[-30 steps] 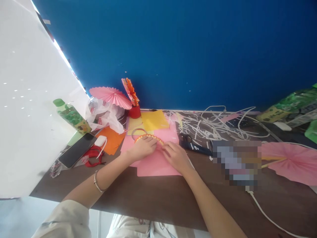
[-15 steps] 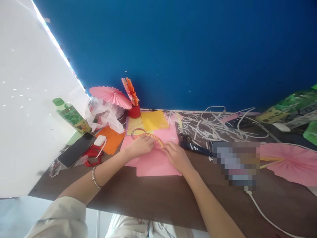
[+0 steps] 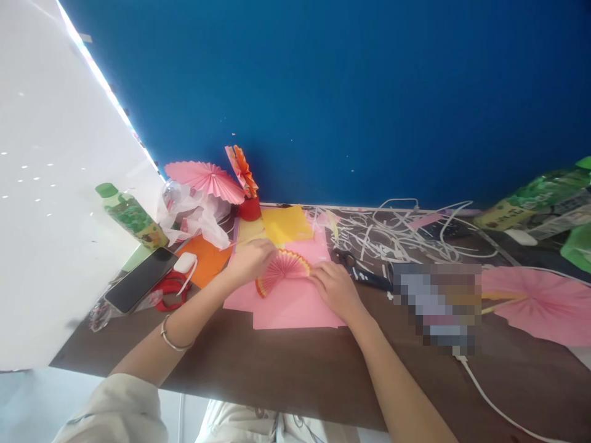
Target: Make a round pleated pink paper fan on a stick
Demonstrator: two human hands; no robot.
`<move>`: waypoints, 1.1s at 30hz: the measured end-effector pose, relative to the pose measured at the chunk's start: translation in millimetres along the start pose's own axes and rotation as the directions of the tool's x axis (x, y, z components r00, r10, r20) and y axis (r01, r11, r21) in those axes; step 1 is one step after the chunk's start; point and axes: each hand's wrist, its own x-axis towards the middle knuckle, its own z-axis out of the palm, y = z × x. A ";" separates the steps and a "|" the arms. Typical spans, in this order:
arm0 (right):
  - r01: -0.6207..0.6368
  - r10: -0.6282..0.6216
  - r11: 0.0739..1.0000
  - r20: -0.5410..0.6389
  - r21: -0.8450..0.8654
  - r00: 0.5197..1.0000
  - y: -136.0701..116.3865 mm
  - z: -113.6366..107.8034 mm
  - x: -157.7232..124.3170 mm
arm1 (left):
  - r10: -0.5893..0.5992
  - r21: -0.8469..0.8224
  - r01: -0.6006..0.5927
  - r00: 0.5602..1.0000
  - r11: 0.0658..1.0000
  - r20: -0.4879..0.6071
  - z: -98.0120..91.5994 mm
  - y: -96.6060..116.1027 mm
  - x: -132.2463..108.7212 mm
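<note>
A pleated pink paper fan [image 3: 285,268] with a yellow and orange edge lies spread over pink paper sheets [image 3: 295,311] at the middle of the table. My left hand [image 3: 253,259] is at the fan's upper left, its fingers bent down and their tips hidden, so any grip is unclear. At the fan's right end, my right hand [image 3: 333,288] pinches the edge between thumb and fingers. Yellow paper [image 3: 287,224] lies just behind the fan.
Black scissors [image 3: 364,275] lie right of the pink sheets, near paper strips [image 3: 369,237]. Left are a phone [image 3: 141,280], orange paper [image 3: 203,258], a white case [image 3: 184,263] and a green bottle [image 3: 132,215]. A large pink fan [image 3: 549,304] lies at right.
The fan was bunched narrow between both hands and is now spread open. My left hand has moved left and slightly up. My right hand has moved little.
</note>
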 end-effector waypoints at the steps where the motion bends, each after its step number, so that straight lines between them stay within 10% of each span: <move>1: -0.010 0.010 1.000 -0.001 0.011 1.000 0.0 0.3 0.1 | -0.110 0.014 0.110 0.994 0.994 -0.008 -3.0 -9.0 -0.2; 5: -0.046 0.045 0.998 0.008 0.048 0.999 -2.4 4.1 0.8 | -0.403 0.147 0.390 0.913 0.909 0.067 -5.4 -41.6 -4.2; 13: -0.080 0.082 0.992 -0.011 0.101 0.997 -5.4 2.7 0.2 | -0.432 0.244 0.399 0.896 0.884 0.101 8.6 -59.5 -10.0; 23: -0.155 0.161 0.951 -0.002 0.267 0.987 -13.3 -5.1 2.3 | -0.454 -0.533 0.328 0.883 0.780 -0.121 14.5 -15.7 -31.0; 30: -0.464 0.455 0.263 0.315 0.846 0.833 -40.7 2.2 6.4 | -0.176 -0.436 0.115 0.979 0.893 -0.103 28.2 60.1 -59.2; 33: -0.498 0.467 0.145 0.385 0.855 0.796 -40.9 3.8 6.8 | -0.094 -0.400 0.048 0.991 0.915 -0.097 29.1 66.5 -60.6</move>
